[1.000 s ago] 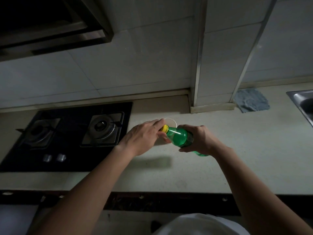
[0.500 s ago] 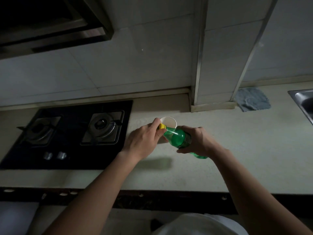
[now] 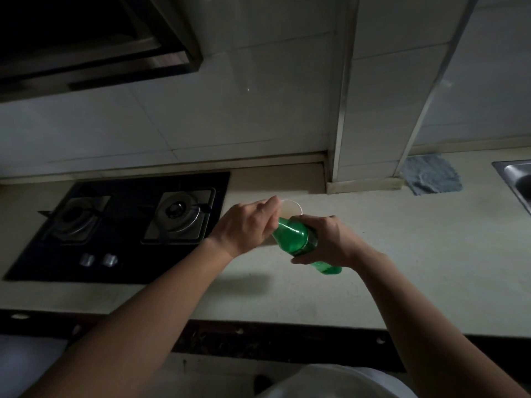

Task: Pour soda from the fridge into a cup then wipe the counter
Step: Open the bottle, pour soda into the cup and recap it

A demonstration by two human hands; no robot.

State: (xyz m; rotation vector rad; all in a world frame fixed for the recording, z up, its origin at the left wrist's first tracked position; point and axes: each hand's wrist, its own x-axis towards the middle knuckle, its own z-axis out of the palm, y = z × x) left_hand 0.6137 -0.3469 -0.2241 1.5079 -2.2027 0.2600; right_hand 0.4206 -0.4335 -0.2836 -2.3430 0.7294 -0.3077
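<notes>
Since the frame half a second back, the left hand has closed further over the top of the soda bottle, so the yellow cap that showed there is now hidden beneath its fingers. The cup has kept its spot.

The bottle is green and see-through and is held off the tabletop, tilted with its neck up and to the left, towards the cup, and its base down and to the right. The right hand is wrapped round its middle, thumb underneath. The left hand's fingers are curled round the neck end; whether the cap is on or off cannot be told.

The white cup stands upright on the tabletop just behind both hands, and only part of its rim and inside wall shows.

To the left lies a black two-burner gas hob. Well off to the right, a blue-grey cloth lies flat at the foot of the tiled wall, with a steel sink at the frame's edge.
</notes>
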